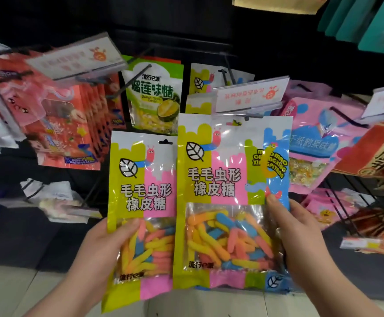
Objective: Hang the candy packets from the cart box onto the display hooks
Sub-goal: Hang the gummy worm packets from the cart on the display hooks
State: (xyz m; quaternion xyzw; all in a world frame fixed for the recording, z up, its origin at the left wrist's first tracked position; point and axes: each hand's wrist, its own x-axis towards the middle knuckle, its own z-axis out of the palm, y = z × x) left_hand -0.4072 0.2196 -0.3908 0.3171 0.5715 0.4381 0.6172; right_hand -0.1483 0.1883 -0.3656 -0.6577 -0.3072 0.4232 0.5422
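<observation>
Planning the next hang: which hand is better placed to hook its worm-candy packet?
Right. The right hand holds the right packet with its hang hole at the hook tip; the left hand holds the left packet lower, aside.

seen on the left gummy packet (140, 202), gripped by the left hand (99, 248), and the right gummy packet (227, 179), gripped by the right hand (300, 243): "毛毛虫形橡皮糖" in large characters, brand "流行e派" low on each clear window. curved beside the right one's blue edge, pinyin only partly legible, "mao mao" and "pitang". on the hanging durian packet (153, 97), "流行e派", "榴莲味糖" and "durian flavor candy"; on the red packet (69, 136), "bubble drawing candy"; price tag (250, 97) lettering too blurred to read.
</observation>
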